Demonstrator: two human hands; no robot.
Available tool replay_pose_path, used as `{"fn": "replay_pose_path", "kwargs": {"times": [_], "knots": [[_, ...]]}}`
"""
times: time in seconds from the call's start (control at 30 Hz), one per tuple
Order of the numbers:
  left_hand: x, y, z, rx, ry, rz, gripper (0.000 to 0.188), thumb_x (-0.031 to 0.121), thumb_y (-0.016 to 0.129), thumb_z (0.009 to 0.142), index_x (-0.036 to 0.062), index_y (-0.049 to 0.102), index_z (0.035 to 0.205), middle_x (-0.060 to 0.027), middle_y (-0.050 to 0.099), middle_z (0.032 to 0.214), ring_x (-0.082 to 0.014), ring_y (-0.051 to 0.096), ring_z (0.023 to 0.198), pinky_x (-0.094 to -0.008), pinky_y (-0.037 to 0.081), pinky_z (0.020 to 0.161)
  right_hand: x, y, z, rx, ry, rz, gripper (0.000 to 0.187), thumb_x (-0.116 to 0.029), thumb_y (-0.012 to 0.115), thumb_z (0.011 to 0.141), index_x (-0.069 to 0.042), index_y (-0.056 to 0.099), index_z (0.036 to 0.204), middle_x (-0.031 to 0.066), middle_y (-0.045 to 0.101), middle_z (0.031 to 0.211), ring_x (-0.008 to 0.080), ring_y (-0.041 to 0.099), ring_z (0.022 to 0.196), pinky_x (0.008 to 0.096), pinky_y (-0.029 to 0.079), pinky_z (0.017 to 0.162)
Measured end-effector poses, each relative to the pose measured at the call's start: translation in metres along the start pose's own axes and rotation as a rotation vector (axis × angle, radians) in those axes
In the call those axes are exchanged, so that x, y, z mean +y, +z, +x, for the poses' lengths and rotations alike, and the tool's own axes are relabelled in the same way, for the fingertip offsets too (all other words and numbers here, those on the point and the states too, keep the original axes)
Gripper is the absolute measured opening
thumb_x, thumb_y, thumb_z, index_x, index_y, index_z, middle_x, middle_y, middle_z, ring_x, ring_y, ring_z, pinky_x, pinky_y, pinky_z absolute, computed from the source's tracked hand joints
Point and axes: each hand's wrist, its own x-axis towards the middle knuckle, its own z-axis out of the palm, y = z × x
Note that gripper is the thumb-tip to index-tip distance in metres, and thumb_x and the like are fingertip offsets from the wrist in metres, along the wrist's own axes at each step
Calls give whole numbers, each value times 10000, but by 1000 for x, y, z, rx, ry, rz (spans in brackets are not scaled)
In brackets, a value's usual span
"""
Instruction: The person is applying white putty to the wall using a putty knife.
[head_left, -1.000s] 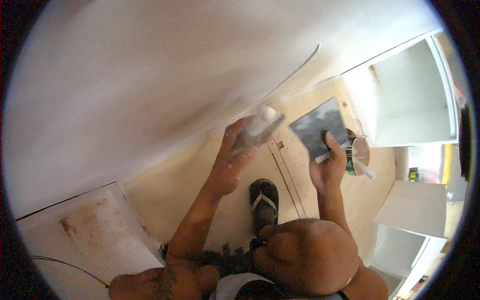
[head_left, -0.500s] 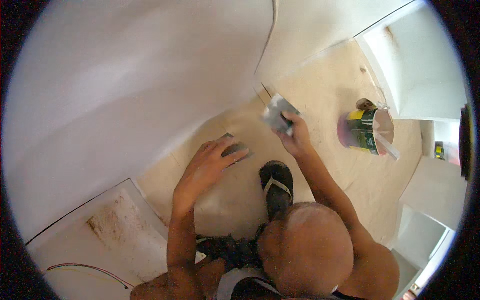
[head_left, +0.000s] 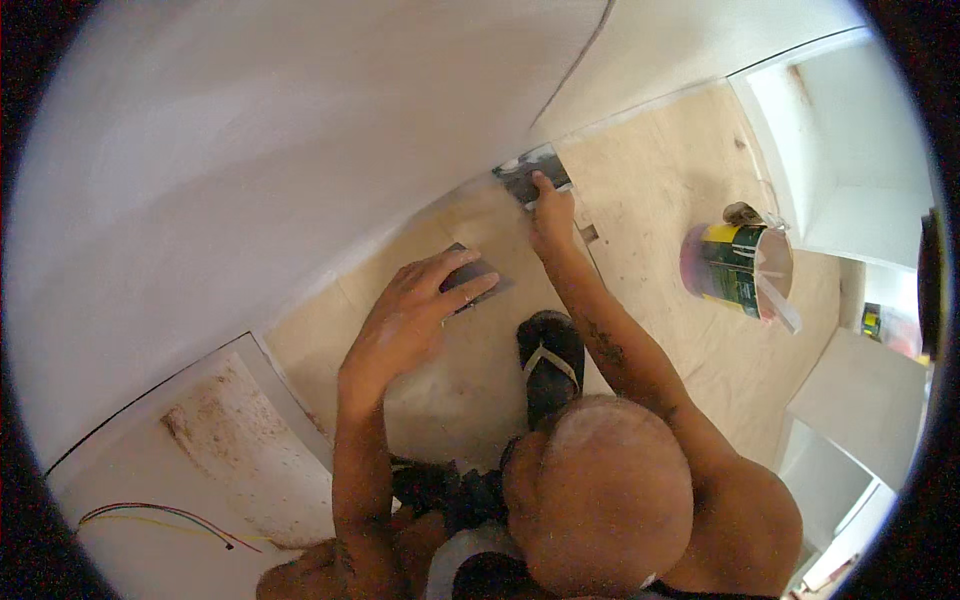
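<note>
My right hand (head_left: 554,215) grips a wide putty knife (head_left: 520,182), its grey blade smeared with white filler. The blade lies flat against the board (head_left: 640,170) where it meets the white wall panel (head_left: 250,190). Closer to me, my left hand (head_left: 400,310) has its fingers over a second flat, dark scraper blade (head_left: 466,282). That blade's handle, if it has one, is hidden by the hand. Below and between the hands is a foot in a black flip-flop (head_left: 550,365).
On the right, a tub (head_left: 722,268) with a dark and yellow label lies tilted, a pale stick (head_left: 780,303) at its mouth. White recesses (head_left: 830,130) line the right side. Loose wires (head_left: 170,512) lie at lower left, near a brown-stained white panel (head_left: 235,430).
My right hand has moved the putty knife forward and left, up to the wall joint, turning the blade flat. My left hand has barely shifted and keeps its blade.
</note>
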Motion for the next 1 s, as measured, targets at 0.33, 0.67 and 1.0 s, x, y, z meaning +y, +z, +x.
{"fn": "replay_pose_path", "kwargs": {"times": [0.33, 0.67, 1.0], "knots": [[-16, 3, -27, 50, 9, -38, 710, -95, 563, 657, 242, 546, 1281, -79, 459, 1378, -322, 452, 1242, -411, 354, 1072, -60, 38, -20, -27, -42, 23, 163, -88, 572, 868, -5, 553, 1007, 99, 614, 933, 210, 619, 821, 333, 529, 713], [-17, -14, -15, 74, 87, -28, 674, -107, 511, 665, 209, 567, 1258, -97, 478, 1350, -319, 445, 1249, -407, 350, 1073, -63, -3, -49, -111, 97, 276, 187, -78, 562, 871, 18, 523, 1027, 128, 587, 1013, 266, 612, 893, 395, 570, 814], [-18, -2, -15, 38, 34, -105, 636, -65, 526, 695, 204, 558, 1270, -110, 492, 1323, -333, 469, 1224, -409, 371, 1056, -10, 5, -9, 53, 181, -39, 149, -93, 576, 848, 13, 539, 947, 91, 570, 829, 231, 620, 746, 367, 574, 702]]}}
